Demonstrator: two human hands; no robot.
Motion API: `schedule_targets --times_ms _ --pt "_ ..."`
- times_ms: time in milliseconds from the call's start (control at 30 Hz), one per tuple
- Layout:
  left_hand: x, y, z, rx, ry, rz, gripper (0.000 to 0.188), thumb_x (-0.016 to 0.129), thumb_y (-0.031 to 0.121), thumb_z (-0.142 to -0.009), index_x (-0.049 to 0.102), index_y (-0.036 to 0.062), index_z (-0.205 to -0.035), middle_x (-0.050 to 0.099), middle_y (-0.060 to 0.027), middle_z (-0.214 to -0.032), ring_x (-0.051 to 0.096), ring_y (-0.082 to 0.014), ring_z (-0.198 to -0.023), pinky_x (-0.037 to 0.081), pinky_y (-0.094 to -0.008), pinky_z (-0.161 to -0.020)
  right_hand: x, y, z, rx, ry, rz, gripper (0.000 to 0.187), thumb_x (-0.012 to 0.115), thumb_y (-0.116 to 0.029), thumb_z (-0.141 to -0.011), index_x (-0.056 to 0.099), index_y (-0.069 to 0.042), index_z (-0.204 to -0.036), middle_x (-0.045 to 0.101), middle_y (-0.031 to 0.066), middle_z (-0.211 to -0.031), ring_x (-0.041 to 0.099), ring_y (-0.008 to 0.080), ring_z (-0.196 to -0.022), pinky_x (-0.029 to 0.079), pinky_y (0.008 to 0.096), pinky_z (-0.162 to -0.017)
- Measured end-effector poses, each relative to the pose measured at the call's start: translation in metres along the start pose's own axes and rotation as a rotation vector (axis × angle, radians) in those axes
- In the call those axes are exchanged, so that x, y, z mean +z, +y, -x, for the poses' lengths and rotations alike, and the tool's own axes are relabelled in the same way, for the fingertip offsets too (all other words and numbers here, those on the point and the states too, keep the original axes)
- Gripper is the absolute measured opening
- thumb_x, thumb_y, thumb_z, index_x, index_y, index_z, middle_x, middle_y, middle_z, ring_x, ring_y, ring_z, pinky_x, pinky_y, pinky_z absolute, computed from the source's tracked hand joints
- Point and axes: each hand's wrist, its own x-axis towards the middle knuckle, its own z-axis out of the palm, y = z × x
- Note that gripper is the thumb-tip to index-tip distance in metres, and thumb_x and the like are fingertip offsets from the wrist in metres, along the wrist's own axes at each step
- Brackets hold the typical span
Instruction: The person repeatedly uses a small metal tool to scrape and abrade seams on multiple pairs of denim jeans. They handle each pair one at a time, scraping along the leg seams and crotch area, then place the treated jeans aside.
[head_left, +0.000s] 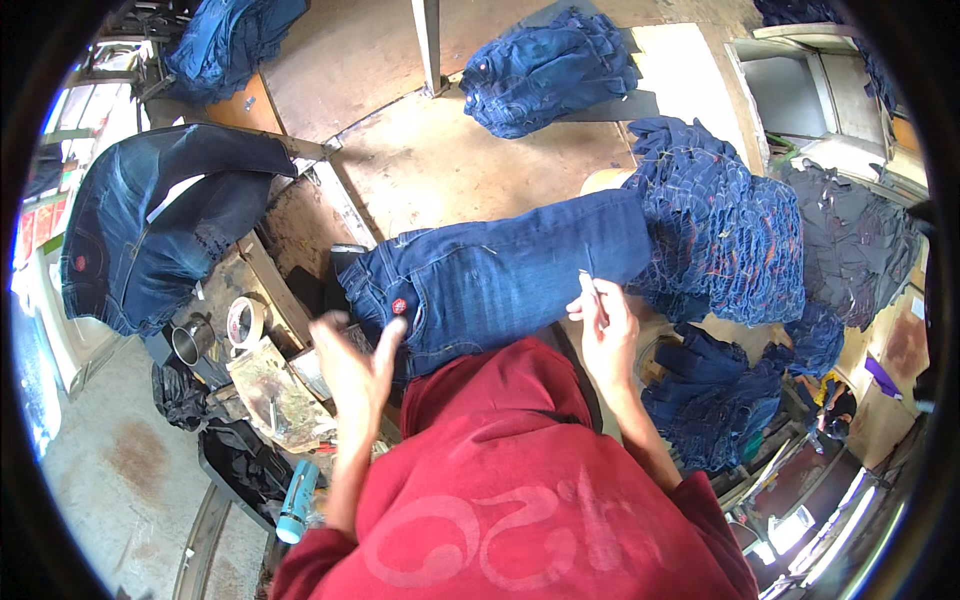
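Note:
A folded pair of blue jeans (pixel 490 275) lies crosswise in front of me, its waistband to the left and a leg end to the right. A round red tag (pixel 399 306) shows near its waist. My left hand (pixel 358 368) is by the waistband, thumb and fingers apart, a little blurred, the thumb just below the tag. Over the lower right part of the jeans, my right hand (pixel 610 335) is closed on a small slim tool (pixel 586 278) with a pale tip pointing up. I cannot make out its exact kind.
Stacked jeans (pixel 730 235) with loose threads stand at the right, beside dark grey trousers (pixel 845 240). Another jeans pile (pixel 545 75) is at the far side. Jeans (pixel 150 220) drape at the left, near a metal cup (pixel 192 341), a tape roll (pixel 245 322) and a turquoise bottle (pixel 297 500).

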Motion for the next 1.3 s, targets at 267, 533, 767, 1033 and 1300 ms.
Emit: schedule_targets --times_ms 267,533,767,1033,1300 --pt "0.053 -0.033 0.055 -0.133 -0.234 0.401 0.051 0.090 0.019 -0.085 0.073 -0.0025 -0.128 0.081 -0.0175 -0.119 0.077 -0.0318 -0.110 0.058 -0.0419 -0.101 -0.020 0.023 0.011 -0.085 -0.126 -0.017 0.019 0.061 -0.010 -0.113 0.069 -0.006 -0.129 0.080 0.0105 -0.091 0.082 0.0207 -0.082 0.063 0.0344 -0.072" --pt "0.042 0.001 0.026 -0.567 -0.881 1.049 0.051 0.080 0.002 -0.092 0.067 -0.0015 -0.141 0.079 -0.0181 -0.127 0.080 -0.0324 -0.110 0.068 -0.0469 -0.094 -0.037 0.017 0.023 -0.113 -0.192 -0.003 0.016 0.061 -0.011 -0.111 0.069 -0.007 -0.125 0.081 0.0126 -0.091 0.083 0.0272 -0.085 0.065 0.0390 -0.075" --pt "0.081 -0.003 0.022 -0.906 -1.121 1.630 0.048 0.076 0.001 -0.091 0.066 -0.0089 -0.137 0.077 -0.0261 -0.129 0.078 -0.0382 -0.117 0.064 -0.0515 -0.105 -0.043 0.016 0.045 -0.033 -0.186 0.020 0.017 0.059 -0.007 -0.113 0.068 -0.001 -0.126 0.079 0.0107 -0.091 0.081 0.0207 -0.085 0.064 0.0345 -0.078" --pt "0.075 -0.009 0.018 -0.759 -1.145 1.389 0.050 0.071 0.003 -0.084 0.066 -0.0164 -0.130 0.077 -0.0297 -0.125 0.080 -0.0407 -0.108 0.065 -0.0543 -0.102 -0.021 0.013 0.063 -0.048 -0.189 0.016 0.017 0.061 -0.012 -0.113 0.069 -0.005 -0.126 0.077 0.0098 -0.088 0.079 0.0238 -0.079 0.061 0.0377 -0.073" --pt "0.065 0.001 0.021 -0.711 -1.107 1.424 0.047 0.070 -0.002 -0.083 0.067 -0.0145 -0.128 0.079 -0.0265 -0.121 0.079 -0.0387 -0.107 0.065 -0.0529 -0.102 -0.016 0.012 0.071 -0.061 -0.149 0.009 0.017 0.062 -0.014 -0.112 0.068 -0.007 -0.126 0.077 0.0099 -0.087 0.078 0.0286 -0.077 0.060 0.0400 -0.070"
